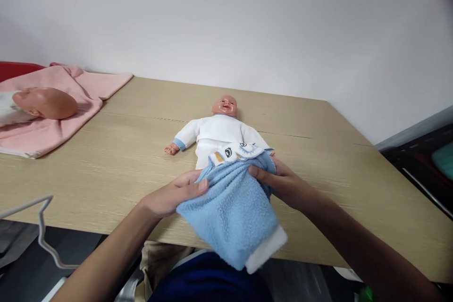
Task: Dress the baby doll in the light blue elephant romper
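Well to the left of the white-clad doll (221, 127), a second doll (53, 103) lies on a pink cloth (90, 82) spread on the wooden table (95, 174). On the white-clad doll's near side, the left hand (173, 193) pinches one side of a blue fuzzy garment (233, 207), thumb on top and fingers mostly hidden by the fabric. Stretched between both grips, the garment overlaps the white-clad doll's lower body, and the right hand (281, 179) clasps its opposite side beneath the thumb, near the embroidered eyes.
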Available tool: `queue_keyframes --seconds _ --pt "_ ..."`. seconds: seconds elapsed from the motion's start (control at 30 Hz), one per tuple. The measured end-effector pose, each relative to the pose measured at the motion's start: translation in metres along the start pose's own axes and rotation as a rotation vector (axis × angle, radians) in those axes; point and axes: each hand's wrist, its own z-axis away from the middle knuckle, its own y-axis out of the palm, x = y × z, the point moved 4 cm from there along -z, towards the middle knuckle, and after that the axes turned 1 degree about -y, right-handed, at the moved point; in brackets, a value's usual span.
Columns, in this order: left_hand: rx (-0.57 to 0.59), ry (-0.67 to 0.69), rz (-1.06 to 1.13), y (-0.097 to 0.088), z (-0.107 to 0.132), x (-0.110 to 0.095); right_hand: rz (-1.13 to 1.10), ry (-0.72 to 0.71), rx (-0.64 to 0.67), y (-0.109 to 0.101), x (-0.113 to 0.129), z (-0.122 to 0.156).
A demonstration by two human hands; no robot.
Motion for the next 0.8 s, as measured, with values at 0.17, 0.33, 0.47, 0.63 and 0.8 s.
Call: queue_keyframes --seconds 0.17,0.33,0.47,0.63,0.8 --pt "0.112 -0.117 0.030 0.006 -0.002 0.005 0.066 0.042 0.080 0.014 -0.002 -0.010" --pt "0.054 -0.253 0.004 0.017 -0.002 0.004 0.065 0.106 -0.035 0.012 -0.011 -0.017" --pt "0.026 -0.057 0.137 0.011 0.007 0.009 -0.009 0.048 0.170 0.012 -0.016 -0.027" --pt "-0.138 0.004 0.233 0.000 0.012 0.021 -0.109 0.160 0.199 0.007 -0.032 -0.041" --pt "-0.219 -0.153 0.110 0.001 0.008 0.028 -0.093 0.144 -0.075 -0.004 -0.036 -0.043"
